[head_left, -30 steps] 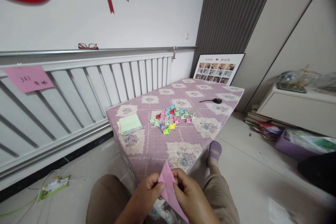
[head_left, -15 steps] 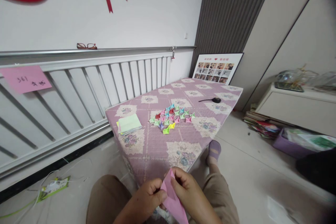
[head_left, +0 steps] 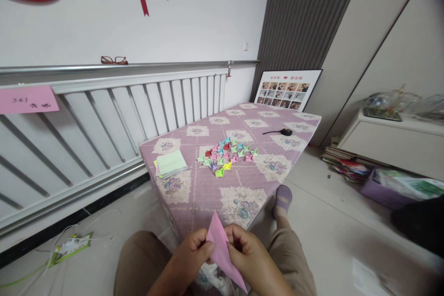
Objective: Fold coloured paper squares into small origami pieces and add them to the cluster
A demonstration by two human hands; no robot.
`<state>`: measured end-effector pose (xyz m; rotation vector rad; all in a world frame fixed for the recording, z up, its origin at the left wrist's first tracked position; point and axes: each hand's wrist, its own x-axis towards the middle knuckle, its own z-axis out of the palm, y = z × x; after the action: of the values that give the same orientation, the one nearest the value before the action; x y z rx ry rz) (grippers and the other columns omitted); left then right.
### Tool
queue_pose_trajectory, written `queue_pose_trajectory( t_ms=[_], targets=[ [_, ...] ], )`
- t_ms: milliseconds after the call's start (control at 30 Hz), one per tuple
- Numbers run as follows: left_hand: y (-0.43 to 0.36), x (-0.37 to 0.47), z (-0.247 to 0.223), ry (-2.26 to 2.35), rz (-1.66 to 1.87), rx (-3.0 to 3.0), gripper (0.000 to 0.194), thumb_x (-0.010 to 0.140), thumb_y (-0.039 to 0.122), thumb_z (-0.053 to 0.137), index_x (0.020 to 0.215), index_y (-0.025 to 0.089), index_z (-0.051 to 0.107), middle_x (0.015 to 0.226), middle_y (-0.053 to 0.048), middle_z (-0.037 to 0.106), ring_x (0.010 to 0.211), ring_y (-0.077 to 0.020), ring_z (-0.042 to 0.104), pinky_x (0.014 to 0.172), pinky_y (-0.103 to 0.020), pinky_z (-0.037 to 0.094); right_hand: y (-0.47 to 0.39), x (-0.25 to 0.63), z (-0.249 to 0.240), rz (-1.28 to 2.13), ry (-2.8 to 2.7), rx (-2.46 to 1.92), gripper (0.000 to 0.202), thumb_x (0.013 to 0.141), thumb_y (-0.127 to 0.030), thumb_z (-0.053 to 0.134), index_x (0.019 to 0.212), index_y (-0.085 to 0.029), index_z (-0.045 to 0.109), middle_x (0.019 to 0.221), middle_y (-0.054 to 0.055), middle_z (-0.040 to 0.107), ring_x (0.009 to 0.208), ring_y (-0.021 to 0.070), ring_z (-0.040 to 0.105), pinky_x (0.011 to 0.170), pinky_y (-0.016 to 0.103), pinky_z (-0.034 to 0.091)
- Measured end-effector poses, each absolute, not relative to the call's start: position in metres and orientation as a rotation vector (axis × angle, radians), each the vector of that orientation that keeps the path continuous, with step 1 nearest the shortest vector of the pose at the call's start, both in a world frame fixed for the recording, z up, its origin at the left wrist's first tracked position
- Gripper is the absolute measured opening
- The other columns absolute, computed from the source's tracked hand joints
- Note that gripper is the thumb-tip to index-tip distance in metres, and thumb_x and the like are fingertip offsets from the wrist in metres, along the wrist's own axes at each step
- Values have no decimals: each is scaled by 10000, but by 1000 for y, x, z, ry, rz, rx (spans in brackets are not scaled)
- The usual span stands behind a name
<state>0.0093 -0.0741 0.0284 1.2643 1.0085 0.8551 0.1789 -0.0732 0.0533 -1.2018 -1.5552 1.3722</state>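
A pink sheet of paper [head_left: 222, 247], folded into a pointed shape, is held over my lap at the table's near edge. My left hand [head_left: 194, 252] pinches its left side between thumb and fingers. On the opposite side, my right hand [head_left: 243, 249] grips the paper with thumb and curled fingers. Beyond my hands, several small folded paper pieces [head_left: 227, 146] in green, pink, blue, red, yellow and purple stand grouped on the table [head_left: 204, 194]. A stack of coloured paper [head_left: 171, 163], pale green on top, lies to their left.
A black object with a thin tail [head_left: 286, 132] lies toward the table's far right. The white radiator [head_left: 180, 99] runs along the left, with glasses [head_left: 114, 60] on the pipe above. A power strip [head_left: 71, 249] with cables is on the floor. A photo board [head_left: 287, 90] leans at the back.
The pink paper has turned and its upper tip now points up further, slightly to the left. Both hands have shifted a little and still hold it.
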Motion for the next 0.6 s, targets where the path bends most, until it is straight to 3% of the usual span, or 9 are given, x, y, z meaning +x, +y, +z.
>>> queue_pose_trajectory(
  t_ms=[100, 167, 233, 300, 400, 600],
  targets=[
    [-73, 11, 23, 969, 903, 1263, 230, 809, 383, 549, 826, 158, 592, 702, 12, 545, 667, -132, 497, 646, -242, 399, -73, 177, 53, 1209, -1602, -1238, 66, 758, -254, 539, 791, -198, 548, 587, -71, 448, 545, 97, 419, 525, 198, 343],
    [-72, 12, 19, 988, 964, 1325, 227, 814, 312, 548, 981, 167, 600, 827, -20, 613, 776, -163, 557, 729, -273, 437, -73, 175, 53, 1087, -1652, -1262, 129, 744, -214, 534, 872, -210, 553, 587, -76, 460, 551, 104, 450, 539, 198, 359],
    [-73, 11, 13, 1126, 1065, 1465, 405, 792, 216, 557, 1196, 191, 538, 1049, -71, 634, 938, -205, 581, 839, -331, 451, -74, 175, 54, 986, -1708, -1293, 226, 732, -189, 531, 955, -223, 546, 589, -78, 485, 548, 112, 484, 554, 203, 377],
    [-75, 10, 8, 1303, 1175, 1686, 569, 771, 154, 566, 1326, 218, 453, 1255, -113, 564, 1102, -249, 546, 929, -394, 437, -74, 174, 54, 920, -1763, -1324, 294, 731, -181, 527, 1020, -231, 537, 607, -70, 521, 555, 124, 520, 567, 211, 395],
    [-78, 4, 2, 1374, 1260, 2122, 570, 809, 121, 551, 1356, 251, 455, 1381, -127, 475, 1234, -276, 477, 998, -434, 416, -74, 175, 54, 869, -1829, -1352, 340, 739, -179, 515, 1074, -232, 533, 630, -49, 561, 581, 147, 564, 577, 222, 412],
    [-75, -5, 11, 1174, 1077, 2597, 387, 878, 157, 533, 1237, 289, 598, 1290, -111, 580, 1102, -264, 590, 902, -365, 482, -75, 176, 52, 850, -1924, -1394, 403, 751, -163, 485, 1149, -218, 517, 660, -31, 602, 615, 169, 601, 597, 241, 417]
  ],
)
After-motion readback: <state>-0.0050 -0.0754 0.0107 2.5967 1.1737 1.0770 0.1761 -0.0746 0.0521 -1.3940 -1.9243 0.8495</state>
